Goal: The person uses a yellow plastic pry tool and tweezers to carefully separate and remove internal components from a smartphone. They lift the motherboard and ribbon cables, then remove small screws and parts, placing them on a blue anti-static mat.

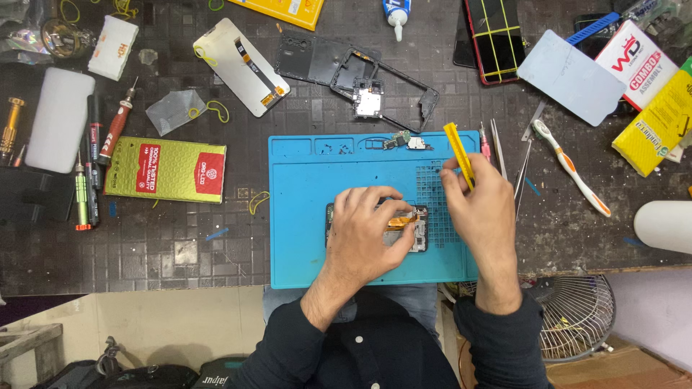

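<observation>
Your left hand (364, 234) lies flat over an opened phone (411, 227) on the blue mat (303, 209), palm down, fingers spread a little and pressed on its top; it pins the phone rather than gripping it. An orange strip (401, 219) shows between your fingertips at the phone's upper edge. Your right hand (479, 209) is closed in a narrow pinch on a yellow tool (459, 155), thumb and forefinger meeting around its lower part, the tool tilting up and to the left above the mat's gridded patch. The phone sits near the middle of the mat, just left of your right hand. At the mat's top edge lie small circuit parts (404, 141). Beyond the mat on the dark tabletop (180, 245) rest a black phone frame (360, 75), a phone screen (240, 66) face down, and tweezers (497, 148) just beside the mat's right corner. Screwdrivers (90, 169) lie well apart at the far left.
</observation>
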